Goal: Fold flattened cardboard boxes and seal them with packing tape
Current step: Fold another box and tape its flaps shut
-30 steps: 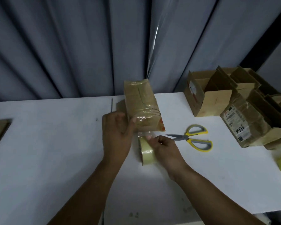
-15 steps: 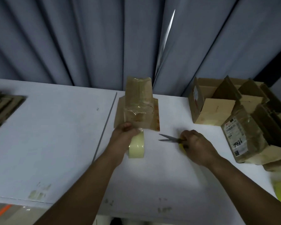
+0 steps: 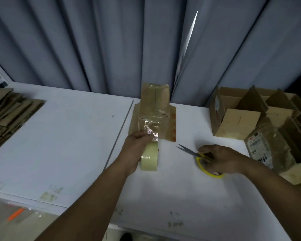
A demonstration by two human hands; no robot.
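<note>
I see the box [image 3: 155,108] standing mid-table [image 3: 68,136], toward the back edge, just before the curtain [image 3: 111,40]. The roll [image 3: 149,160] stands on edge right in front of the box, with tape running from it up onto the box's near face. The left hand [image 3: 137,146] holds the roll from its left side. Right of the roll are the scissors [image 3: 188,150], blades pointing left, handles in the right hand [image 3: 219,159]. A flat stack [image 3: 10,112] lies far left, and more boxes [image 3: 241,115] crowd the far right.

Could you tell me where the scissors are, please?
Head view, right of centre: scissors on the table in the right hand, right of the tape roll.
</note>
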